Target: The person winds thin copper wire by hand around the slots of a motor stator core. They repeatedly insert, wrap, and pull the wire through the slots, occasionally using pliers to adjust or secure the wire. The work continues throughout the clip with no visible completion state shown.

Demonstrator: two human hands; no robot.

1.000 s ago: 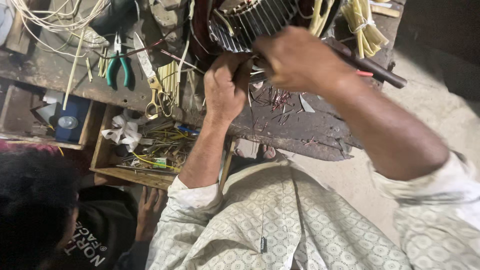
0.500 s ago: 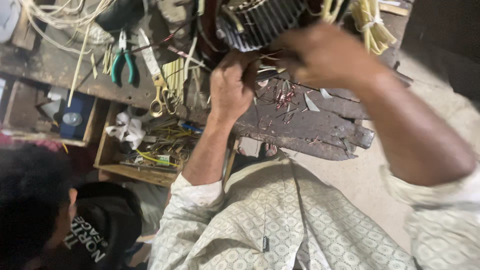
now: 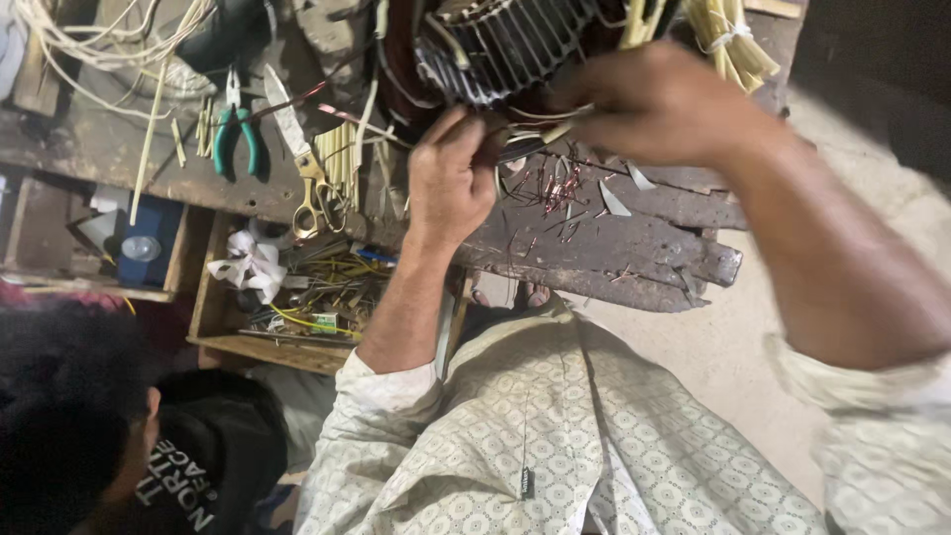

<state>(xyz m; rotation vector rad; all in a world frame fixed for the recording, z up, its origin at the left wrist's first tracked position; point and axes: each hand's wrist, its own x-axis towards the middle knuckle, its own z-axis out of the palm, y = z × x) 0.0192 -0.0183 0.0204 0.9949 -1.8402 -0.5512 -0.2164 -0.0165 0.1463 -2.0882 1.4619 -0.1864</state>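
Both hands work at the finned motor stator (image 3: 505, 45) at twelve o'clock on the bench (image 3: 614, 238), the left hand (image 3: 451, 183) steadying its wires in pinched fingers so the right hand (image 3: 654, 99) can grip a thin lead.

Dim warm light, right hand (image 3: 654, 99) motion-blurred, corners perhaps shadowed

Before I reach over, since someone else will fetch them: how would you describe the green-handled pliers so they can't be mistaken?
Start at the worn wooden workbench, then go to its left part, left of the left hand. The pliers lie there, jaws pointing away, just left of the scissors. Only they have green handles; the scissors' handles are brass-coloured loops.
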